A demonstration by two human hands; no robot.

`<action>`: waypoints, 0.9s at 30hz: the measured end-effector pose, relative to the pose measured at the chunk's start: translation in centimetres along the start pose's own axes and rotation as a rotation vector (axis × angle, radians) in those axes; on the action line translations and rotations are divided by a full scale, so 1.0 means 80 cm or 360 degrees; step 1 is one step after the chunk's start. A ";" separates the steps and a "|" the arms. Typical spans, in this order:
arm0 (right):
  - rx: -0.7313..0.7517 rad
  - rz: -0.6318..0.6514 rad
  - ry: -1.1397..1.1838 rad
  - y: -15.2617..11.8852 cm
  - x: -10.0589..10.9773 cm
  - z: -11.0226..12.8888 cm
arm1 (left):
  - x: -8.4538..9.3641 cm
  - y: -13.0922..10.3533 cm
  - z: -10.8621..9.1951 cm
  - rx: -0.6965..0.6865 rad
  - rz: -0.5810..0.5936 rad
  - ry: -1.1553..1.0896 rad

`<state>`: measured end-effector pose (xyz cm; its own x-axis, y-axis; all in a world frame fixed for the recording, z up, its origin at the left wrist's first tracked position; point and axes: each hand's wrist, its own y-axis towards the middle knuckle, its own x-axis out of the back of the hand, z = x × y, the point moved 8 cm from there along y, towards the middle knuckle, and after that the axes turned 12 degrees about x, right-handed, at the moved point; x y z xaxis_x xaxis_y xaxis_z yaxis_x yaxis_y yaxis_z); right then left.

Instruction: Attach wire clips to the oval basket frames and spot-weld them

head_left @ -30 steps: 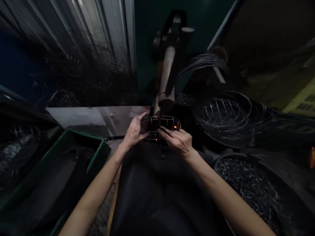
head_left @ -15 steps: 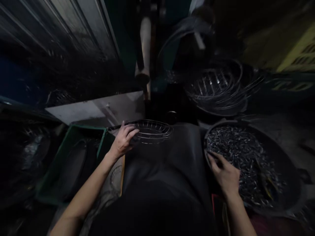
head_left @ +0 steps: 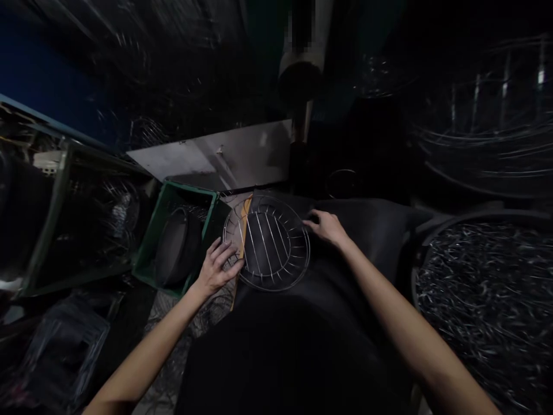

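A round, shallow wire basket (head_left: 270,245) with parallel bars across its base is tilted so its round face shows, over the dark cloth on my lap. At its left rim my left hand (head_left: 219,266) grips the wire, with fingers bent and thumb over the edge. The fingertips of my right hand (head_left: 327,226) are pinched together at the right rim; whether a small piece is also between them I cannot tell. A wide black tub (head_left: 417,271) of small bent metal pieces (head_left: 488,288) stands near my right forearm.
To the left, a green crate (head_left: 144,253) holds a dark round pan (head_left: 173,248). Behind the basket are a pale flat panel (head_left: 216,155) and a machine's cylindrical part (head_left: 302,66). More wire baskets (head_left: 488,127) are stacked at the back right.
My right hand has moved left from the tub's edge to the basket's right rim. The basket has tilted from nearly edge-on to showing its round face. The view has shifted.
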<state>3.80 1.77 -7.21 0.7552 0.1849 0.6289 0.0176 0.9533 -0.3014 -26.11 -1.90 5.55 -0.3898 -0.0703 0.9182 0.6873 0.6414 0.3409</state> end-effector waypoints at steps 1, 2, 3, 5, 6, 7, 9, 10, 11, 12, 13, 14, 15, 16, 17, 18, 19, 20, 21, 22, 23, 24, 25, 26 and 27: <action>-0.0014 0.0042 0.0014 0.004 -0.008 0.005 | 0.000 -0.010 0.007 0.0072 0.0009 -0.0053; -0.0027 0.0073 0.0027 0.005 -0.013 0.008 | 0.000 -0.018 0.018 0.0209 0.0016 -0.0126; -0.0049 0.0101 0.0039 0.003 -0.016 0.010 | 0.000 -0.024 0.033 0.0415 0.0028 -0.0228; -0.0103 0.0140 0.0062 -0.002 -0.018 0.008 | -0.004 -0.030 0.064 0.0952 0.0081 -0.0545; -0.0128 0.0153 0.0074 -0.004 -0.017 0.006 | -0.010 -0.030 0.074 0.1223 0.0121 -0.0755; -0.0150 0.0165 0.0085 -0.006 -0.018 0.002 | -0.020 -0.028 0.079 0.1454 0.0178 -0.0990; -0.0174 0.0182 0.0107 -0.008 -0.020 -0.006 | -0.043 -0.012 0.073 0.1755 0.0293 -0.1469; -0.0176 0.0182 0.0116 -0.007 -0.022 -0.010 | -0.056 -0.002 0.067 0.1849 0.0338 -0.1671; -0.0172 0.0176 0.0124 -0.006 -0.024 -0.013 | -0.070 0.007 0.059 0.1912 0.0402 -0.1839; -0.0164 0.0164 0.0131 -0.005 -0.025 -0.016 | -0.084 0.014 0.051 0.1946 0.0487 -0.1969; -0.0152 0.0149 0.0138 -0.004 -0.025 -0.016 | -0.098 0.020 0.044 0.1949 0.0583 -0.2065; -0.0136 0.0132 0.0144 -0.002 -0.022 -0.015 | -0.109 0.023 0.039 0.1929 0.0668 -0.2132; -0.0117 0.0115 0.0145 -0.001 -0.017 -0.010 | -0.118 0.025 0.035 0.1896 0.0723 -0.2178; -0.0089 0.0095 0.0148 0.001 -0.009 -0.002 | -0.123 0.027 0.035 0.1860 0.0739 -0.2216; -0.0052 0.0070 0.0159 0.003 0.003 0.008 | -0.125 0.030 0.037 0.1827 0.0723 -0.2249; -0.0002 0.0038 0.0182 0.006 0.018 0.022 | -0.122 0.036 0.040 0.1795 0.0685 -0.2283; 0.0059 0.0001 0.0216 0.008 0.035 0.038 | -0.115 0.045 0.043 0.1757 0.0641 -0.2321; 0.0125 -0.0036 0.0258 0.010 0.053 0.055 | -0.106 0.057 0.045 0.1708 0.0603 -0.2362; 0.0184 -0.0069 0.0300 0.012 0.071 0.071 | -0.094 0.072 0.044 0.1641 0.0575 -0.2406; 0.0223 -0.0086 0.0342 0.013 0.087 0.085 | -0.080 0.089 0.043 0.1566 0.0544 -0.2448; 0.0242 -0.0098 0.0376 0.014 0.101 0.095 | -0.065 0.107 0.040 0.1498 0.0507 -0.2485; 0.0254 -0.0108 0.0404 0.014 0.112 0.103 | -0.052 0.123 0.038 0.1455 0.0453 -0.2514; 0.0262 -0.0116 0.0430 0.015 0.121 0.108 | -0.041 0.137 0.036 0.1442 0.0382 -0.2534; 0.0274 -0.0126 0.0456 0.015 0.129 0.112 | -0.032 0.148 0.035 0.1441 0.0295 -0.2552; 0.0292 -0.0134 0.0484 0.016 0.135 0.114 | -0.026 0.157 0.035 0.1448 0.0194 -0.2572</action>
<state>5.96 7.17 5.72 0.9169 0.0511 0.3959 -0.0092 0.9942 -0.1070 -18.40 8.40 7.38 -0.8778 0.3567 -0.3197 0.4669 0.7861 -0.4049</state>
